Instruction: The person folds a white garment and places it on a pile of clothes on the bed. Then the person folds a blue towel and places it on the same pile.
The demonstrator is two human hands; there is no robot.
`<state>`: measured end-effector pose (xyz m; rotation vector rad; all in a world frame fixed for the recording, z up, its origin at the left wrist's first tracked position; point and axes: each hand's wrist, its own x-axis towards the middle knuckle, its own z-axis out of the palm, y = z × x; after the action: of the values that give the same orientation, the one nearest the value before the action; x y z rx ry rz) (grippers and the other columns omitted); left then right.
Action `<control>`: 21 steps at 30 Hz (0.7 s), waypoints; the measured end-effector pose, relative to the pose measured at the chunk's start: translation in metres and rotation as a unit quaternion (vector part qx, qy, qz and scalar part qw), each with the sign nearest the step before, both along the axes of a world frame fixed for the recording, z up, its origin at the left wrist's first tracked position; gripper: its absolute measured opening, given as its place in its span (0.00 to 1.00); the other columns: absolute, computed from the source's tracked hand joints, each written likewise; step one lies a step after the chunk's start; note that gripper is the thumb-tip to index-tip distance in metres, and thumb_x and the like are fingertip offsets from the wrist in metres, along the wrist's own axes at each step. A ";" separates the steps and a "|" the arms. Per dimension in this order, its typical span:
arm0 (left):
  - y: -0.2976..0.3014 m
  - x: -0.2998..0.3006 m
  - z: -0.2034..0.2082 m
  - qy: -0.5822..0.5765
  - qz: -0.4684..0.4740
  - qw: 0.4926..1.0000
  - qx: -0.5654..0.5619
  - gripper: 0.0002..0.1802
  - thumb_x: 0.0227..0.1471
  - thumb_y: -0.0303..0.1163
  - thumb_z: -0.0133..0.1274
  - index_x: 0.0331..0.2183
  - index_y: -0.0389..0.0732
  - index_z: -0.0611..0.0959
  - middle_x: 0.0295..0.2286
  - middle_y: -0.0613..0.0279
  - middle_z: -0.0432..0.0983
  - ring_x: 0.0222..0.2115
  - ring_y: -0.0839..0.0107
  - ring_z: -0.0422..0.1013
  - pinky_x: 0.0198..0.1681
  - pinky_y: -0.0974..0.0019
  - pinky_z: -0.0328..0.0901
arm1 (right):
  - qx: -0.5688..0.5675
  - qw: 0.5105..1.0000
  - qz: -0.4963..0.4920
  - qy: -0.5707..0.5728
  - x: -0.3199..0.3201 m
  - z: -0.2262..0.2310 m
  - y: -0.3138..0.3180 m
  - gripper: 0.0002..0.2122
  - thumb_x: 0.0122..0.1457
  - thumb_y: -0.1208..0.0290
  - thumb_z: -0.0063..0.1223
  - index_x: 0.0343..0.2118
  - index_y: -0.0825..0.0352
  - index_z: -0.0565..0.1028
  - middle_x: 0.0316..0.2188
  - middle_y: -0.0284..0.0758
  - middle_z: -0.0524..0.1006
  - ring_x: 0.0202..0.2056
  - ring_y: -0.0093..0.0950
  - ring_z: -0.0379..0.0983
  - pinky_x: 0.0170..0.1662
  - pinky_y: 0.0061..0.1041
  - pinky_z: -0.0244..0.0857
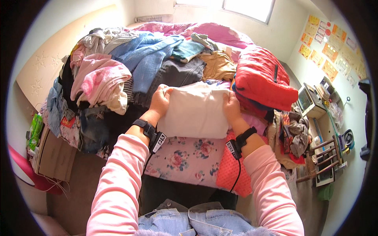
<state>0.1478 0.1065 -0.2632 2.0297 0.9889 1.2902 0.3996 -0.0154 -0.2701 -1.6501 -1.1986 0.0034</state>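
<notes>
A green packet (36,129) sits by a cabinet (53,155); a pink garment (100,76) and blue garment (147,57) lie heaped. The left hand (160,101) and right hand (232,106) grip 2 sides of a white cloth (195,112) over the floral sheet (181,157). A puffy red jacket (262,72) crowds the right.

Location: I read this as a bedroom in a home. Landmark: the bed (189,171), with me at its near side. Evidence: rose-print sheet (169,161) and heaped clothes (151,51) on the bed; pink quilt (222,33) along its far side; pale headboard (41,67) with flower motifs at its left end; small cabinet (51,155) left of it; window (236,6) beyond; colourful papers (330,51) on the wall to its right.
</notes>
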 end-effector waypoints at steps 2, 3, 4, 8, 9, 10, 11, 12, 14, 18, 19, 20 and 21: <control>0.016 0.009 -0.008 0.013 0.014 1.000 -0.008 0.14 0.54 0.38 0.49 0.36 0.36 0.73 0.28 0.46 0.75 0.32 0.50 0.72 0.36 0.58 0.66 | 0.014 1.000 -0.012 -0.006 0.006 -0.010 0.015 0.14 0.60 0.65 0.42 0.35 0.74 0.70 0.29 0.54 0.73 0.34 0.50 0.71 0.36 0.39 0.63; 0.023 0.014 -0.011 0.021 0.024 0.999 -0.010 0.14 0.54 0.38 0.49 0.36 0.36 0.73 0.29 0.45 0.75 0.33 0.49 0.72 0.36 0.57 0.66 | 0.017 1.000 -0.020 -0.008 0.009 -0.014 0.023 0.14 0.60 0.64 0.43 0.37 0.74 0.70 0.28 0.53 0.74 0.34 0.49 0.71 0.37 0.39 0.64; 0.029 0.018 -0.015 0.028 0.033 0.999 -0.014 0.14 0.54 0.38 0.49 0.36 0.37 0.73 0.29 0.44 0.75 0.33 0.48 0.72 0.36 0.56 0.66 | 0.021 0.999 -0.031 -0.018 0.011 -0.018 0.031 0.14 0.60 0.64 0.43 0.37 0.73 0.71 0.28 0.53 0.74 0.33 0.49 0.71 0.37 0.39 0.64; 0.037 0.031 -0.038 0.085 0.098 0.991 -0.032 0.14 0.54 0.39 0.49 0.33 0.37 0.72 0.27 0.43 0.75 0.32 0.45 0.71 0.34 0.53 0.65 | -0.011 0.995 -0.071 -0.068 0.014 -0.040 0.049 0.13 0.60 0.65 0.41 0.37 0.72 0.70 0.26 0.52 0.74 0.32 0.51 0.71 0.36 0.42 0.65; 0.039 0.034 -0.043 0.094 0.100 0.989 -0.049 0.14 0.54 0.39 0.48 0.35 0.38 0.71 0.27 0.43 0.75 0.31 0.45 0.71 0.34 0.52 0.65 | -0.043 0.993 -0.082 -0.071 0.012 -0.046 0.051 0.13 0.61 0.65 0.40 0.36 0.71 0.70 0.25 0.52 0.74 0.32 0.51 0.71 0.36 0.42 0.65; 0.039 0.036 -0.049 0.103 0.100 0.989 -0.047 0.14 0.54 0.39 0.48 0.35 0.38 0.70 0.27 0.43 0.75 0.31 0.44 0.71 0.34 0.51 0.65 | -0.092 0.989 -0.101 -0.052 0.010 -0.052 0.053 0.13 0.61 0.65 0.39 0.36 0.71 0.70 0.24 0.52 0.74 0.31 0.51 0.71 0.35 0.43 0.65; 0.039 0.039 -0.056 0.124 0.117 0.985 -0.037 0.14 0.54 0.40 0.47 0.35 0.38 0.70 0.28 0.43 0.75 0.31 0.44 0.71 0.34 0.51 0.65 | -0.139 0.985 -0.099 -0.035 0.007 -0.057 0.055 0.13 0.61 0.65 0.38 0.35 0.72 0.67 0.25 0.52 0.74 0.31 0.50 0.72 0.35 0.43 0.65; 0.039 0.042 -0.061 0.143 0.132 0.981 -0.024 0.15 0.54 0.40 0.47 0.35 0.37 0.70 0.28 0.43 0.75 0.31 0.44 0.71 0.34 0.51 0.65 | -0.147 0.983 -0.103 -0.045 0.006 -0.060 0.058 0.13 0.61 0.65 0.38 0.36 0.73 0.67 0.26 0.52 0.74 0.31 0.49 0.72 0.35 0.42 0.66; 0.043 0.046 -0.068 0.173 0.145 0.974 -0.022 0.16 0.55 0.41 0.45 0.35 0.37 0.69 0.29 0.42 0.75 0.31 0.44 0.71 0.34 0.49 0.65 | -0.174 0.978 -0.101 -0.059 0.005 -0.066 0.064 0.13 0.61 0.65 0.37 0.36 0.74 0.66 0.29 0.53 0.74 0.32 0.47 0.72 0.36 0.41 0.66; 0.050 0.050 -0.069 0.228 0.114 0.967 -0.016 0.15 0.57 0.39 0.39 0.35 0.36 0.69 0.31 0.40 0.72 0.32 0.41 0.70 0.35 0.47 0.65 | -0.199 0.971 -0.100 -0.084 0.012 -0.073 0.074 0.14 0.61 0.66 0.38 0.37 0.76 0.63 0.34 0.54 0.71 0.38 0.47 0.71 0.40 0.39 0.67; 0.050 0.049 -0.067 0.249 0.107 0.962 -0.013 0.14 0.57 0.39 0.39 0.35 0.36 0.69 0.33 0.39 0.71 0.32 0.41 0.70 0.35 0.47 0.65 | -0.189 0.974 -0.104 -0.067 0.014 -0.076 0.075 0.16 0.60 0.64 0.41 0.39 0.76 0.62 0.35 0.54 0.70 0.38 0.49 0.70 0.41 0.40 0.66; 0.050 0.048 -0.066 0.277 0.097 0.956 -0.019 0.14 0.57 0.38 0.38 0.35 0.36 0.69 0.35 0.38 0.70 0.32 0.40 0.70 0.35 0.47 0.65 | -0.176 0.976 -0.103 -0.078 0.015 -0.079 0.074 0.17 0.59 0.63 0.43 0.39 0.76 0.62 0.36 0.55 0.69 0.38 0.49 0.70 0.41 0.40 0.66; 0.049 0.047 -0.064 0.319 0.083 0.944 -0.023 0.14 0.56 0.38 0.37 0.36 0.38 0.70 0.42 0.43 0.66 0.40 0.45 0.67 0.41 0.50 0.64 | -0.170 0.977 -0.099 -0.083 0.016 -0.082 0.073 0.18 0.58 0.62 0.44 0.39 0.76 0.62 0.37 0.55 0.69 0.38 0.50 0.70 0.42 0.40 0.66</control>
<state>0.1944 0.1551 -0.3268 2.4226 1.4818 0.6589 0.4158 0.0576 -0.3517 -2.1011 -1.1992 -0.0578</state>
